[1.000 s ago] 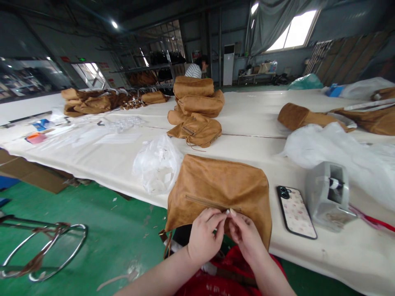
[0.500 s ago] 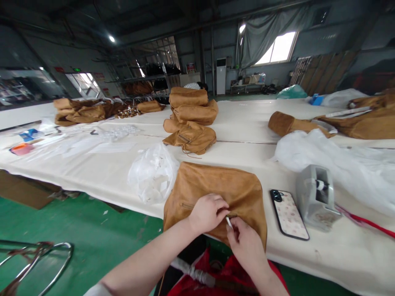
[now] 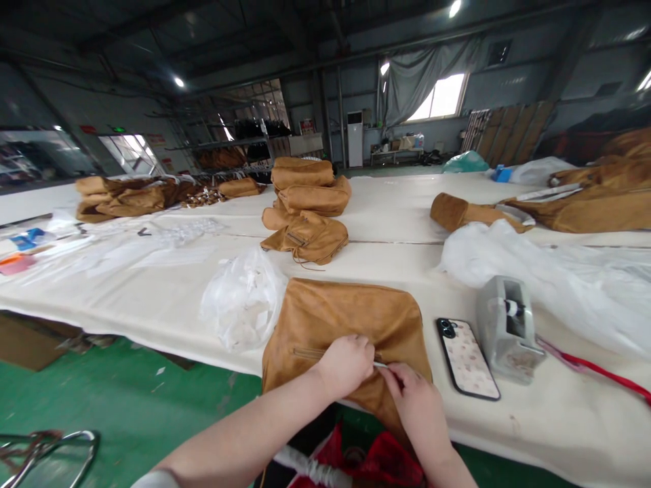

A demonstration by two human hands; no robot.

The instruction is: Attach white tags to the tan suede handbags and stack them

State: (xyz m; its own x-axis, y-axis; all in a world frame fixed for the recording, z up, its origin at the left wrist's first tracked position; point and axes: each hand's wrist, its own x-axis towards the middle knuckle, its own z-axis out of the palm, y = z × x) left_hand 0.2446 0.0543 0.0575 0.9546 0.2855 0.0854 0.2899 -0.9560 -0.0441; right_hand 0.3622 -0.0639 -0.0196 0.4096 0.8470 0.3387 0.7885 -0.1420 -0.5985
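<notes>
A tan leather bag [image 3: 350,305] lies flat at the table's front edge, its lower part hanging toward me. Across its face runs a zipper [image 3: 306,353], partly covered by my left hand [image 3: 346,366]. That hand is closed at the zipper's right part, and whatever its fingertips grip is hidden. Just right of it, my right hand [image 3: 416,398] pinches a small white strip [image 3: 380,365] between thumb and forefinger. The strip points toward my left fingertips; whether they touch it I cannot tell.
Beside the bag sit a clear plastic bag [image 3: 244,298], a phone [image 3: 468,358] and a grey tape dispenser [image 3: 508,332]. Stacked tan bags [image 3: 310,196] stand beyond. White plastic sheeting [image 3: 554,271] covers the right side. A metal stool frame [image 3: 76,454] is at lower left.
Both hands pinched together at first. They then parted, baring the white strip in my right hand, which now lies more level. My left hand curled tighter over the zipper. The view tilted up.
</notes>
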